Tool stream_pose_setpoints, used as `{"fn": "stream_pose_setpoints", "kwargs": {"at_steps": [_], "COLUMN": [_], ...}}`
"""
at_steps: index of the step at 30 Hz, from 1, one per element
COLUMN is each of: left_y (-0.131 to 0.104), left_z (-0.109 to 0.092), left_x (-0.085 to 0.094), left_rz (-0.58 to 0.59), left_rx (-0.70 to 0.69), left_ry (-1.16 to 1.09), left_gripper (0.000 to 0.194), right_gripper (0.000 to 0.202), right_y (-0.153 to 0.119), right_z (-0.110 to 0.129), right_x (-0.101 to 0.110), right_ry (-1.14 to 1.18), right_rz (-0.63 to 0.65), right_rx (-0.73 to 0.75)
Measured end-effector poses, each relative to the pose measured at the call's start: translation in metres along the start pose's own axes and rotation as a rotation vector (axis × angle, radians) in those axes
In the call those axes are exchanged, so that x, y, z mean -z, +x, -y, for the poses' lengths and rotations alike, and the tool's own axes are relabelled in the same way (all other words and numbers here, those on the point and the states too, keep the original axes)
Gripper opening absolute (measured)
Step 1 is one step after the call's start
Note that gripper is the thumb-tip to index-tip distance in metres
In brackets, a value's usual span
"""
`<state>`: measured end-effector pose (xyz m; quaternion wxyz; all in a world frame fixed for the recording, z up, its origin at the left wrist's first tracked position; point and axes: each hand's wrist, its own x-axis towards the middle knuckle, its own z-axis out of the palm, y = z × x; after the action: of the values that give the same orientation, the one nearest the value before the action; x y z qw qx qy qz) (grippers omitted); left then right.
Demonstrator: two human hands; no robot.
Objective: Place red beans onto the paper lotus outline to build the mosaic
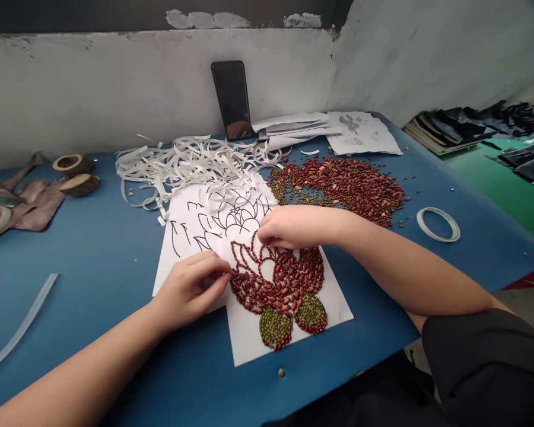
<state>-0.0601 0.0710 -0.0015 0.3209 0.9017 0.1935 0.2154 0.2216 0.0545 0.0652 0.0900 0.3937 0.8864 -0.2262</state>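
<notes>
Blue flat-topped desk (365,332) beneath everything. White paper sheet with red-brown and green bean mosaic (244,350) lies on it, before me. Loose heap of red-brown and green beans (360,184) beyond my right forearm. My left hand (191,287), fingers curled, at the mosaic's left edge; my right hand (282,228), fingertips bunched over its upper part. Cannot tell whether either pinches a bean.

Glossy red beans (362,182); matt paper strips (196,157); smooth blue tabletop (98,249).
</notes>
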Motion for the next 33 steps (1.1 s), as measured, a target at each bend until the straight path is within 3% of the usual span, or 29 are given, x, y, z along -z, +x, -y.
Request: {"fn": "stream_pose_setpoints", "kwargs": {"at_steps": [9,19,26,33], "left_y": [-0.001,0.001,0.001,0.0], "left_z": [0.0,-0.002,-0.002,-0.002], "left_x": [0.0,0.001,0.0,0.0], "left_rz": [-0.006,-0.012,-0.016,-0.008], "left_rx": [-0.014,-0.02,-0.007,-0.001], "left_ry": [0.002,-0.003,-0.008,0.004], "left_gripper": [0.012,0.012,0.013,0.014], "right_gripper": [0.015,0.017,0.03,0.028], "right_y": [-0.003,-0.034,-0.026,-0.014], "right_z": [-0.004,-0.029,-0.01,-0.005], "right_x": [0.001,0.024,0.018,0.007], "right_ry": [0.004,-0.051,0.044,0.006], "right_rz": [-0.065,-0.236,-0.058,0.024], "right_rx": [-0.001,-0.196,-0.034,0.006]}}
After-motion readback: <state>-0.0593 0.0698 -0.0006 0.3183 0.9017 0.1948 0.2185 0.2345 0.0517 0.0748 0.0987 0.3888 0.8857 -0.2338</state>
